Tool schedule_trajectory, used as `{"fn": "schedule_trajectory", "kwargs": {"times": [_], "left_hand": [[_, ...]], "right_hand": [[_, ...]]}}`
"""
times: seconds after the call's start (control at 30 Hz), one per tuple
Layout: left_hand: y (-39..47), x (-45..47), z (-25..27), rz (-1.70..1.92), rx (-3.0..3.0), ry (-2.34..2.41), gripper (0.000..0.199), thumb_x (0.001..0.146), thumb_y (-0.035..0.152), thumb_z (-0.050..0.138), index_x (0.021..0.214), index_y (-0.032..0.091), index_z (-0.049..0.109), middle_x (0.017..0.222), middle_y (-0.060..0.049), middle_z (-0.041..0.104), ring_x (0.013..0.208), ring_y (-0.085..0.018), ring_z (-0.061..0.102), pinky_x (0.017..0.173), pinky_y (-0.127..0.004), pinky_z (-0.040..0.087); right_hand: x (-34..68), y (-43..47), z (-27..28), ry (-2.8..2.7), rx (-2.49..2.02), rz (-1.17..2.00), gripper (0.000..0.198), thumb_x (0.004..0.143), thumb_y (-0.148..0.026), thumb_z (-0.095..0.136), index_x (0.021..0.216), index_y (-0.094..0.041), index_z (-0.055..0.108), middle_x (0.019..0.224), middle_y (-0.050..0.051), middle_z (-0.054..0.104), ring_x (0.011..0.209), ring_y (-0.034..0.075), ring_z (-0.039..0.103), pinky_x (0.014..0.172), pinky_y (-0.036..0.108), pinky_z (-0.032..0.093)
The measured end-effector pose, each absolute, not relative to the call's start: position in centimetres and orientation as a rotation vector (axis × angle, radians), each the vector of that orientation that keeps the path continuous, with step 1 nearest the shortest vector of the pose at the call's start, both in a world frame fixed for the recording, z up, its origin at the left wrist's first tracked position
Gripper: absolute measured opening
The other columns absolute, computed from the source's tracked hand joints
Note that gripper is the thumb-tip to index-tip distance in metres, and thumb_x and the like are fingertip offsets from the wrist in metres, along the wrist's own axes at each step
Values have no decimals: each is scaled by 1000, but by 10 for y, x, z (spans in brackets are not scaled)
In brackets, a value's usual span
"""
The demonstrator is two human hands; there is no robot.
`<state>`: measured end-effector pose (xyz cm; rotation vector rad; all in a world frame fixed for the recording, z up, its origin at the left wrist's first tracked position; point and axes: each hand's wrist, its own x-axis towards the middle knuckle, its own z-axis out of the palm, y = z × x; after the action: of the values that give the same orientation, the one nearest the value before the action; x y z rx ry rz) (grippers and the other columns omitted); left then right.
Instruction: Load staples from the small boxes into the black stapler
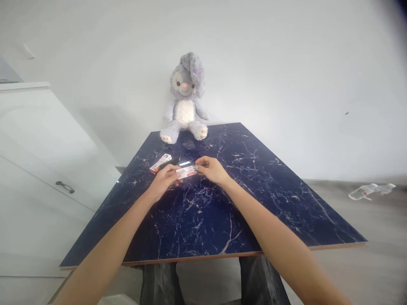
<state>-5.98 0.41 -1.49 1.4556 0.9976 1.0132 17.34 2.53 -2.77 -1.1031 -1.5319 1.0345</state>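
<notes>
My left hand [165,180] grips a small white carton with red print [186,171] by its left end, thumb on top. At the carton's right end, my right hand [210,168] is closed in a pinch. A bit of something dark greenish shows at those fingertips, too small to name. Just beyond my left hand lies a second white and red carton [160,162]. Beside it is a black elongated object [170,163] with an orange spot near one end, partly hidden by my left hand. A bright reflection shows on the tabletop behind the held carton.
The dark blue marble-patterned table [197,224] has a grey plush rabbit [185,101] sitting at its far edge against the wall. To the left stands a white cabinet [38,152] with a dark handle. Clear plastic packaging [364,192] lies on the floor at right.
</notes>
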Motion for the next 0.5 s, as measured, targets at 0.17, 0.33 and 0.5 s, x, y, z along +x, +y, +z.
{"fn": "schedule_trajectory", "kwargs": {"times": [0.17,0.33,0.5], "left_hand": [[3,-61,-14,1000,1471,977,39,79,45,76,103,20,59,93,-6,73,80,-18,68,66,-27,51],[0,-61,-9,998,1440,969,34,80,41,76,101,20,59,97,-5,72,81,-16,67,67,-26,51],[-2,-59,-4,1032,1351,947,32,79,39,77,100,21,61,101,-5,71,78,-14,64,67,-26,51]], "right_hand": [[174,23,-24,-1500,-1099,1057,17,81,-27,69,96,-19,68,86,2,71,68,13,68,67,26,58],[175,19,-13,-1506,-1065,1054,14,79,-25,70,92,-20,68,87,2,70,70,14,67,68,28,59],[180,13,-1,-1534,-985,1172,10,79,-24,69,87,-19,66,87,3,72,75,15,68,72,29,58]]}}
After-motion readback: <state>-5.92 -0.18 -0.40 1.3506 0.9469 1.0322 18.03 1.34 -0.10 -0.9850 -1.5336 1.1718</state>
